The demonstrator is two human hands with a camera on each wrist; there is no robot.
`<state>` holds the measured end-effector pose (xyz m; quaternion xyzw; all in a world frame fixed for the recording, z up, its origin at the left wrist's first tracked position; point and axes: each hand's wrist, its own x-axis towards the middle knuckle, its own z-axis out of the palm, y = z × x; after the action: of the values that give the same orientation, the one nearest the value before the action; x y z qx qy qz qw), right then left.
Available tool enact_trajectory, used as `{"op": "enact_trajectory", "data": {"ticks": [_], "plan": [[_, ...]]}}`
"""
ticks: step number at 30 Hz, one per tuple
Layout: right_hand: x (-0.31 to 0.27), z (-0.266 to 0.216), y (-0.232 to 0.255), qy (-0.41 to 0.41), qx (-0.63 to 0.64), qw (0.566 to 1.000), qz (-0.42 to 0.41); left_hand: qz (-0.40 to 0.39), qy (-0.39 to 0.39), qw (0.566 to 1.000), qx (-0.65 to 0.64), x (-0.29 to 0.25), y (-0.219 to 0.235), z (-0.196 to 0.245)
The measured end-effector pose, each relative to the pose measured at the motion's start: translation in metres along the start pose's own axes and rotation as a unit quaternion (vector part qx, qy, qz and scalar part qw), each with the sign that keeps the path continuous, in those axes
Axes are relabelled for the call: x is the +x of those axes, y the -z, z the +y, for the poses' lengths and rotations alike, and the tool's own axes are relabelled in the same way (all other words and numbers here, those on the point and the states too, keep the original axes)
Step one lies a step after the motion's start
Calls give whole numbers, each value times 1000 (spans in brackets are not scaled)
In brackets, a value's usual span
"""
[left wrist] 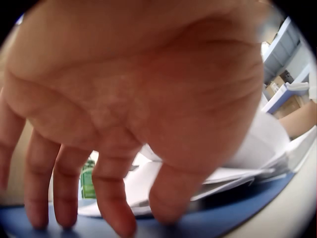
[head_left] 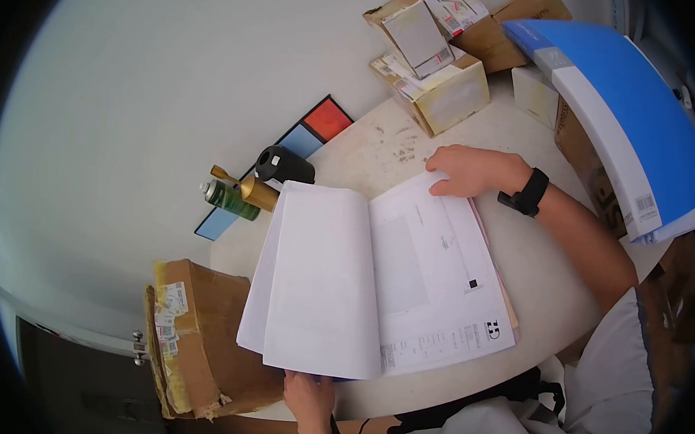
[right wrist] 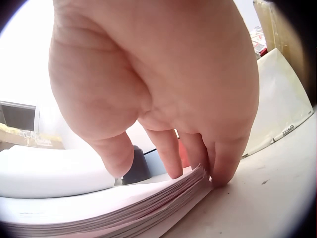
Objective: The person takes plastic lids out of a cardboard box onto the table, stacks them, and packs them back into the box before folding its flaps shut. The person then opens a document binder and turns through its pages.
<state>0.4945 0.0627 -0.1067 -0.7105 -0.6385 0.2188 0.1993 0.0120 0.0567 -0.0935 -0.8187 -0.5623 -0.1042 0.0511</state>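
A thick stack of printed papers (head_left: pixel 439 269) lies spread open on the white table, its left-hand sheets turned over and bowed up. A blue cover (left wrist: pixel 247 203) shows beneath the sheets in the left wrist view. My left hand (head_left: pixel 308 403) is at the stack's near edge; its fingertips (left wrist: pixel 116 218) touch the blue cover, fingers mostly straight. My right hand (head_left: pixel 475 173) grips the far right corner of the stack. In the right wrist view its thumb is over the top page, and its fingers (right wrist: pixel 195 148) bend down around the corner where sheet edges fan up.
A worn cardboard box (head_left: pixel 208 335) stands at the left. Along the wall are a green spray can (head_left: pixel 234 201), a gold container (head_left: pixel 258 193) and a black cylinder (head_left: pixel 286 165). Several small boxes (head_left: pixel 452 93) are piled at the back. A large blue binder (head_left: pixel 629 98) stands at the right.
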Motion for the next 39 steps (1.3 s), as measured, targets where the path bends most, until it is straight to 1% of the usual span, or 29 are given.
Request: {"op": "enact_trajectory", "data": {"ticks": [1,2,4,5,6,7,8,9,10,11,13,14,16,18,20,22,24,26,27,29,30,31,32,33,34,35,37,38,39], "plan": [[-1,-2,1,-2,-2,1000,2,-136,74,988,-10,-1,29,14],[-2,-5,0,1,-33,999,-10,-272,148,951,-18,-1,59,31],[-2,-12,-6,12,-65,997,-36,-418,32,902,-101,-9,106,72],[-3,-14,-9,-1,-75,997,-28,-419,-240,839,-252,-13,111,79],[-2,-17,-10,-12,-88,996,-17,-375,-359,770,-372,-25,82,84],[-3,-22,-10,-3,-95,995,-21,-304,-471,736,-379,-13,80,112],[-8,-27,-12,-4,-110,994,-15,-232,-504,775,-303,-6,74,124],[-14,-31,-12,-8,-126,992,-6,-170,-470,838,-220,5,73,132],[-15,-33,-13,-11,-143,990,-12,-109,-396,895,-172,11,59,129],[-16,-34,-14,-13,-145,989,-5,-131,-304,912,-243,16,33,113],[-17,-33,-17,-15,-147,989,-3,-60,-308,946,-84,42,40,102],[-16,-34,-16,-26,-126,992,-13,-59,-314,944,-78,49,43,96],[-17,-39,-13,-38,-117,992,-23,13,-202,979,-15,57,48,82],[-17,-40,-16,-44,-117,991,-44,14,-160,987,11,77,49,56],[-19,-42,-24,-27,-203,978,38,10,-138,990,15,96,52,38],[-21,-56,-23,17,-210,975,68,-65,-119,989,-65,116,58,30],[-25,-71,-29,57,-215,970,98,-75,-97,985,-124,128,55,27],[-30,-86,-40,178,-131,970,98,-129,-27,954,-270,136,53,29],[-33,-96,-41,210,-86,972,61,-129,-29,954,-269,136,52,31],[-40,-109,-57,240,-37,970,20,-263,-17,878,-399,126,49,37],[-40,-112,-73,291,-13,956,35,-239,-59,913,-326,118,46,45],[-41,-115,-83,342,11,938,50,-239,-56,912,-327,111,40,51],[-43,-118,-88,343,11,938,48,-125,-182,945,-240,104,34,57],[-44,-121,-91,377,23,925,45,-5,-302,942,-143,102,31,60],[-45,-123,-92,410,34,911,42,-79,-341,922,-166,101,32,62],[-45,-126,-87,409,34,911,39,-79,-340,922,-167,100,30,65],[-45,-132,-69,314,118,926,-174,-230,-388,866,-218,95,26,75],[-41,-126,-67,325,90,928,-155,-248,-349,880,-204,91,29,81],[-40,-125,-55,325,90,929,-154,-247,-350,880,-203,88,22,79]]}}
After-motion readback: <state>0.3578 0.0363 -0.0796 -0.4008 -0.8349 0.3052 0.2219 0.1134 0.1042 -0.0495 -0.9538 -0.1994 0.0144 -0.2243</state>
